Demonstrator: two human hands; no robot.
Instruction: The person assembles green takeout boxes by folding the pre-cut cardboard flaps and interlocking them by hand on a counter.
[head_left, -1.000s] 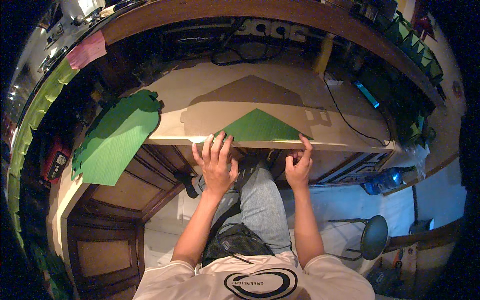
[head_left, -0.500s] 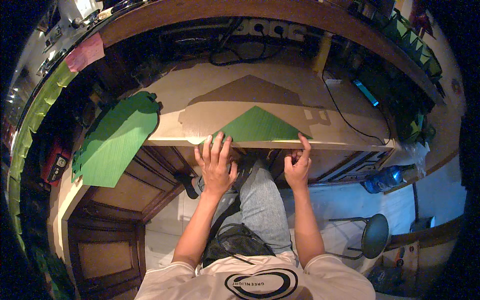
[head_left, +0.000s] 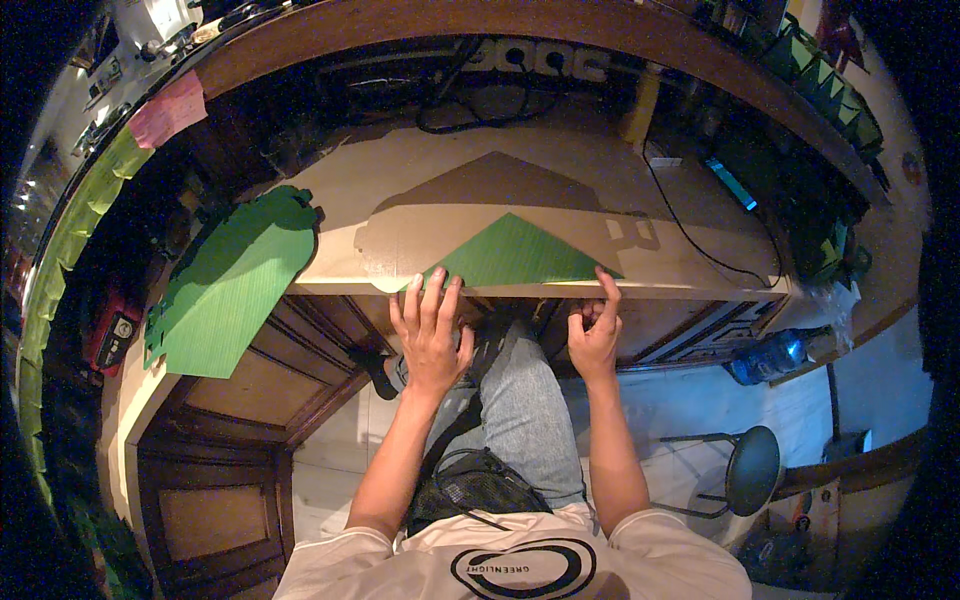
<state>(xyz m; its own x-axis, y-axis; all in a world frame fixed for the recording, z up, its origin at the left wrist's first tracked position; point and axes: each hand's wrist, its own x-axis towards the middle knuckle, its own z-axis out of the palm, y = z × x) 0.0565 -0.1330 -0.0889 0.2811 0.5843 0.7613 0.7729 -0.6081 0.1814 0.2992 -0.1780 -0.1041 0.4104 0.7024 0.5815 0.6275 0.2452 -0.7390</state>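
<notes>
A green triangular piece with fine parallel ribs, like leaf (head_left: 508, 254), lies at the counter's front edge with its peak pointing away from me. Beneath and behind it is a flat brown sheet (head_left: 490, 185), probably cardboard, partly in shadow. My left hand (head_left: 430, 335) rests palm down with spread fingers, their tips on the triangle's near left edge. At its right corner, the index fingertip of my right hand (head_left: 595, 325) presses down. The other right fingers are loosely bent, with nothing visible in them.
Several ribbed green sheets (head_left: 235, 290) lie in a pile at the left. A thin black cable (head_left: 690, 235) runs over the counter (head_left: 345, 270) on the right, near a lit phone (head_left: 732, 184). A dark shelf edge (head_left: 400, 22) arches above. A round stool (head_left: 752, 470) stands lower right.
Both hands keep their places on the green triangle. Only a very slight shift of the whole view shows.
</notes>
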